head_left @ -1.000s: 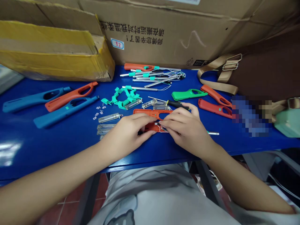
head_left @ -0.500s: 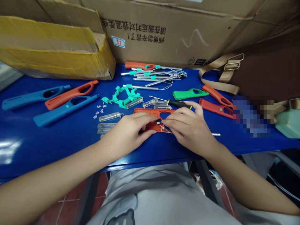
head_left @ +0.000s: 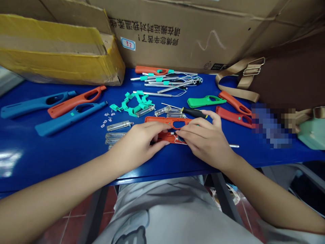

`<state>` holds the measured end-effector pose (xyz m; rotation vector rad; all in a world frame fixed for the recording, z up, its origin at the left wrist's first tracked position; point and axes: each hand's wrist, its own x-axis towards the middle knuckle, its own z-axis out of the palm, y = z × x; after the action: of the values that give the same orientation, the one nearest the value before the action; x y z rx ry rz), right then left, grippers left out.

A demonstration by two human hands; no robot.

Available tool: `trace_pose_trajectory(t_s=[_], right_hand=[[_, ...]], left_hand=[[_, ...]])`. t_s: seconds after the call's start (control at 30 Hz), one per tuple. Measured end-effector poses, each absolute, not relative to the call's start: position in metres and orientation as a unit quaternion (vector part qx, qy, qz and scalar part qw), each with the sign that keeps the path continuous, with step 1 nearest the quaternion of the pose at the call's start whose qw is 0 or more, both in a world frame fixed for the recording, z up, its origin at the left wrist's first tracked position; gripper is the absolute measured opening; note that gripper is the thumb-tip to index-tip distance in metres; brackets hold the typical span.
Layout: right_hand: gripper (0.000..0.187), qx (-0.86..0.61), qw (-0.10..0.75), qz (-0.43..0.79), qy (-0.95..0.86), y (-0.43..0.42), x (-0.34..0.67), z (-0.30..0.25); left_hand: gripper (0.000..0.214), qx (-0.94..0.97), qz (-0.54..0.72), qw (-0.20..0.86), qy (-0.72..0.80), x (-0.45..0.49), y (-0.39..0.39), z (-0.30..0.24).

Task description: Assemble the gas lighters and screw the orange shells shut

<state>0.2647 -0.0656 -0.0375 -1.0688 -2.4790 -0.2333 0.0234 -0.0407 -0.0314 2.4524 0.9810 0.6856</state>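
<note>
My left hand (head_left: pixel 141 140) is closed round the left end of an orange lighter shell half (head_left: pixel 166 136), its open inner side facing up. Small parts and thin wires (head_left: pixel 175 136) lie inside that half. My right hand (head_left: pixel 209 140) pinches at these parts with its fingertips; what exactly it holds is hidden. From beyond the right hand sticks out the end of a metal tube (head_left: pixel 234 146). Just behind lies the other orange shell half (head_left: pixel 158 119), partly under my fingers. A black and yellow screwdriver (head_left: pixel 195 112) rests behind my right hand.
Clear fuel tanks (head_left: pixel 118 126) and a ring of teal plastic pieces (head_left: pixel 132 111) lie left of centre. Blue lighter shells (head_left: pixel 63 121) are farther left, a green shell (head_left: pixel 203 101) and red shells (head_left: pixel 235 117) to the right. Metal tubes with wires (head_left: pixel 167 83) lie before a cardboard box (head_left: pixel 165 54).
Both hands stay almost in place. My right fingers have shifted very slightly over the shell's wires, and a little more of the rear orange half shows.
</note>
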Motion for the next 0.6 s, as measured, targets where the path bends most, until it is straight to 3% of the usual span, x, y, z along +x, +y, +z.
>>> trace_pose_trajectory(t_s=[0.6], right_hand=[[0.018, -0.376, 0.224, -0.113, -0.892, -0.0695, 0.2643, -0.0379]], left_hand=[[0.034, 0.881, 0.252, 0.207, 0.344, 0.0229, -0.0409, -0.0314]])
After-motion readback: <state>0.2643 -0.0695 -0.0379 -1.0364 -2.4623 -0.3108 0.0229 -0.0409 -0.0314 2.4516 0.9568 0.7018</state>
